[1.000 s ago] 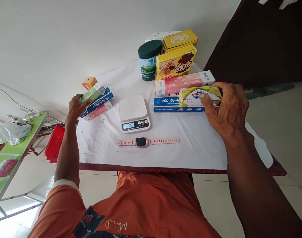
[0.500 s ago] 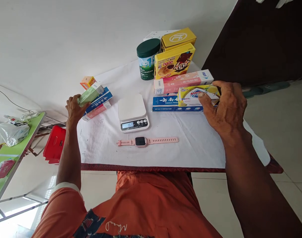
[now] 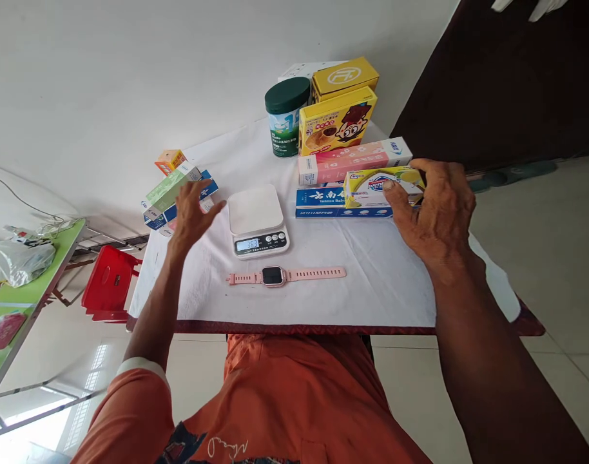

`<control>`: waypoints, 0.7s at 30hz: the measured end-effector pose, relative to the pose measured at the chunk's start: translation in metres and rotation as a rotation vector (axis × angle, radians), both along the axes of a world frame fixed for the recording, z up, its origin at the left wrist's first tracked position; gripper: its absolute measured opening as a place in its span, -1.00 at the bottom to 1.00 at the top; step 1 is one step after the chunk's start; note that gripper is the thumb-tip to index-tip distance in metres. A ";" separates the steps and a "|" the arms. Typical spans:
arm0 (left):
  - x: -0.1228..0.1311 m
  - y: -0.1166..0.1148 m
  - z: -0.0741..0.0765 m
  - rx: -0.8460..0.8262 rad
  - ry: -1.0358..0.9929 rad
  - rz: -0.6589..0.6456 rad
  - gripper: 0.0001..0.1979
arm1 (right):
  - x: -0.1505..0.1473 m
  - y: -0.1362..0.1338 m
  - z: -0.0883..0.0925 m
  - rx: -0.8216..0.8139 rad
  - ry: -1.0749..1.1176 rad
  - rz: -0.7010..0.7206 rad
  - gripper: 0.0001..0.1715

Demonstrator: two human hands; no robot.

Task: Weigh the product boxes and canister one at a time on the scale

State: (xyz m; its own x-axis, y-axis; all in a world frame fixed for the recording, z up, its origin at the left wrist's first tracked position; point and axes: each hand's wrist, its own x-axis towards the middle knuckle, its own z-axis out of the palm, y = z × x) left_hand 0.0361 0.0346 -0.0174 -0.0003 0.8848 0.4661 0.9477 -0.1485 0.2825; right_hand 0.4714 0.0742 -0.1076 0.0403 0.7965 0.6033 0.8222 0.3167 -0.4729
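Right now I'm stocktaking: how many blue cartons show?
2: a blue carton beside the green carton, left of the digital scale; another right of it, partly covered by the yellow carton. Others may hide.

Red chair [image 3: 106,283] near a green table [image 3: 32,293] with plastic bag [image 3: 14,261] and pink packet [image 3: 3,330] on top

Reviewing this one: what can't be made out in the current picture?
Head view, throughout:
Some fingertips of the right hand: behind the yellow-white box in its grip.
Part of the left pink box: behind the left hand.
Most of the white box: behind the green tin and upper yellow box.
Green side table: cut off by the left edge.
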 end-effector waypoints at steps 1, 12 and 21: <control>0.013 0.001 -0.004 -0.006 0.006 -0.045 -0.47 | 0.001 0.000 0.000 -0.003 0.001 0.002 -0.32; 0.110 0.004 -0.046 -0.202 0.097 -0.455 -0.26 | 0.000 -0.002 0.006 -0.027 0.015 0.008 -0.31; 0.104 0.009 -0.033 -0.113 0.047 -0.404 -0.43 | -0.004 -0.005 0.012 -0.062 0.051 -0.008 -0.28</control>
State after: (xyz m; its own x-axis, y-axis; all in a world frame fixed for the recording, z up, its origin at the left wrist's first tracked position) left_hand 0.1402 0.0439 -0.0501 0.3758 0.8550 0.3573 0.8321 -0.4811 0.2760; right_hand 0.4670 0.0696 -0.0958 0.0763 0.8317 0.5500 0.7989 0.2791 -0.5328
